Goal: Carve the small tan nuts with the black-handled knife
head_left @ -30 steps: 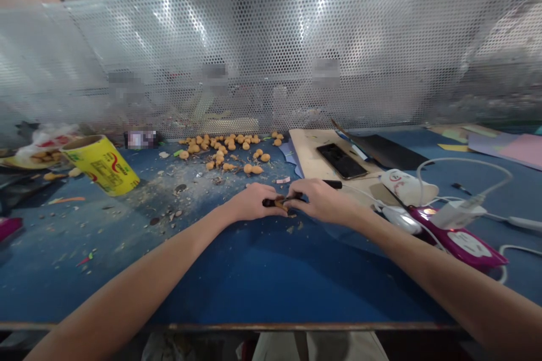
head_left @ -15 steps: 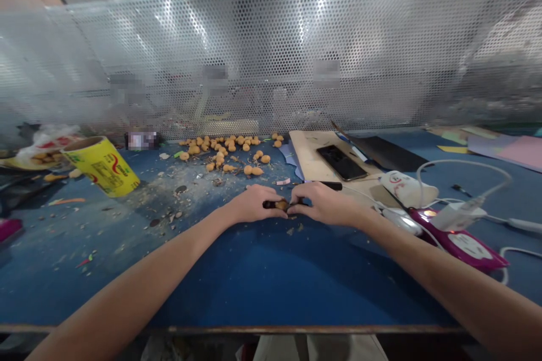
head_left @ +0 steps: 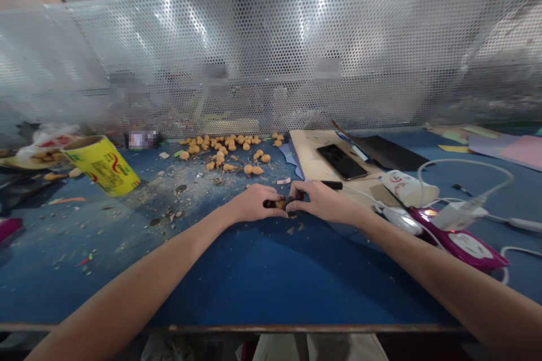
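Right hand had lifted slightly and drawn its fingers in since the earlier frame, and the dark tip now lay across more of the work. Head view, hands low at bench centre. Left hand (head_left: 254, 205) and right hand (head_left: 324, 202) were together, fingertips nearly meeting, both clamped around a small tan lump (head_left: 278, 203), mostly hidden by the fingers, over the blue workbench (head_left: 262, 276). Lump sat between the hands, closer to the left hand's fingertips, with a dark stub (head_left: 268, 203) running out from it toward the left. Long axis of the held piece ran roughly crosswise, left to right, along the line between the hands. A black-handled tool (head_left: 332, 185), probably a small knife, though its blade was hidden, had its handle out past the right hand's knuckles, angled up and right; its dark tip (head_left: 293, 199) pressed in on the lump's right side. About them: loose heap of tan lumps (head_left: 224, 149) ahead, pale shavings (head_left: 182, 200) to the left, yellow printed tube (head_left: 101, 165) far left, phone (head_left: 342, 162) on a cardboard sheet (head_left: 307, 149) to the right.
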{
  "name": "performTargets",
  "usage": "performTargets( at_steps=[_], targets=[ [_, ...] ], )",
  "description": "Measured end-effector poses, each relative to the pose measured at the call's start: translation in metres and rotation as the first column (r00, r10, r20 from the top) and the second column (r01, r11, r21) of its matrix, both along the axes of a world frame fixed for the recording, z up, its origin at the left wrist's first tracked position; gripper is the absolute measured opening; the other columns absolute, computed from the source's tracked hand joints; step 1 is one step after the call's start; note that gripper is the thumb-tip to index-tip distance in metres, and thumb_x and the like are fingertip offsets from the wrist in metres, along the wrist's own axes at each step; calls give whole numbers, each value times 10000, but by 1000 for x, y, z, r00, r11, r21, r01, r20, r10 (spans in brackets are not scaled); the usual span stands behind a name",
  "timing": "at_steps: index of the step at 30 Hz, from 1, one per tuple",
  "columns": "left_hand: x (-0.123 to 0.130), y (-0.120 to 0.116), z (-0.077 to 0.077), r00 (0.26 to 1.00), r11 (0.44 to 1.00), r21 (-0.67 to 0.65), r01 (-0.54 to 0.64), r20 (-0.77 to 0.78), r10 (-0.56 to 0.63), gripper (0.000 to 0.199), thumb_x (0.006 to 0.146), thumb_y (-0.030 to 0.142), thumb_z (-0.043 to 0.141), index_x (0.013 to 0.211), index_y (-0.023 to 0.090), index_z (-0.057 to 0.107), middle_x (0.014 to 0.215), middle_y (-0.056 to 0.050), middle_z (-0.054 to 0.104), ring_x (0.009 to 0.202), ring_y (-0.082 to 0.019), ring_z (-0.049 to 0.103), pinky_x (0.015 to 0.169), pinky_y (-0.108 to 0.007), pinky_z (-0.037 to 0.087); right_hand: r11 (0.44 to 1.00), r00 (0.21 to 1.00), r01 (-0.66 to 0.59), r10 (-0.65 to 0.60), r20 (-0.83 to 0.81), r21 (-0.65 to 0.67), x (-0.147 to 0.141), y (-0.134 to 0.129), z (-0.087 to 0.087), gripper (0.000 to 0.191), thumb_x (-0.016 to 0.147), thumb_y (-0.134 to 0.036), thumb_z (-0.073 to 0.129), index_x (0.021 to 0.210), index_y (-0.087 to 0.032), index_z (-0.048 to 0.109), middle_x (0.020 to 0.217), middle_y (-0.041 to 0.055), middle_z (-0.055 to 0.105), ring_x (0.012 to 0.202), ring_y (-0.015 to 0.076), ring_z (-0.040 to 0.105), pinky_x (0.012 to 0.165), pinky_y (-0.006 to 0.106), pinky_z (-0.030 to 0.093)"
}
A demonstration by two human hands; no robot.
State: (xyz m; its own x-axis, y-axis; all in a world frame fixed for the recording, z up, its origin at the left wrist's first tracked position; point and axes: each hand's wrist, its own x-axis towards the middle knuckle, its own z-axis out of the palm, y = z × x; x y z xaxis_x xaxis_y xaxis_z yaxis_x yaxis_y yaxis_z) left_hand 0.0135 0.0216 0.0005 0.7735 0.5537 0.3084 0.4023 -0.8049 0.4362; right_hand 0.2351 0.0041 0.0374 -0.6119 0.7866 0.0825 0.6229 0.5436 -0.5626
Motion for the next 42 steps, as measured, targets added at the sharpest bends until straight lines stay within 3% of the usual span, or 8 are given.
performTargets(
  at_steps=[5, 11, 19, 25, 34, 42],
  targets=[
    [0, 1, -2, 1000, 1000, 12, -9, -12, 10, 422, 852, 562, 579, 803, 158, 691, 719, -18, 576, 649, -126, 533, 631, -247, 392, 999, 998, 33, -34, -55, -18, -7, -4, -2, 185, 852, -374, 611, 794, -202, 575, 731, -1, 632, 650, 143, 558, 580, 258, 380],
    [1, 0, 1, 1000, 1000, 7, 13, -6, -13, 398, 871, 542, 563, 844, 168, 697, 763, -28, 605, 682, -132, 560, 668, -249, 409, 998, 1000, 7, -8, -2, -64, 0, 4, -1, 196, 800, -373, 668, 809, -199, 578, 730, -3, 628, 661, 149, 566, 582, 253, 388],
    [0, -1, 0, 999, 1000, 28, 6, -32, -5, 422, 872, 551, 554, 849, 154, 695, 767, -37, 601, 687, -140, 558, 667, -256, 416, 998, 992, 38, -45, -118, -58, -6, 2, -10, 198, 817, -369, 654, 793, -186, 583, 744, 9, 634, 670, 145, 563, 594, 260, 402],
    [1, -2, 1, 1000, 999, 30, 11, -15, -10, 372, 876, 515, 572, 857, 165, 698, 780, -36, 611, 698, -139, 563, 686, -253, 415, 990, 999, 1, -6, -36, -139, 1, 7, -4, 216, 796, -384, 664, 783, -189, 570, 694, -12, 603, 626, 133, 531, 562, 253, 374],
    [0, -2, 1, 999, 1000, -3, -1, -32, 1, 394, 875, 529, 564, 840, 153, 676, 772, -33, 586, 691, -138, 551, 671, -246, 417, 992, 994, 35, -47, -98, -123, -6, 2, -8, 225, 811, -406, 636, 803, -191, 568, 710, 3, 609, 634, 139, 533, 571, 256, 373],
    [2, -2, 1, 1000, 999, 28, 22, -7, -22, 362, 875, 505, 579, 846, 160, 687, 788, -35, 606, 711, -139, 564, 687, -247, 415, 982, 997, -54, 42, -68, -181, 4, 11, -6, 247, 791, -430, 651, 790, -198, 567, 692, -18, 593, 615, 129, 510, 571, 263, 361]
  ],
)
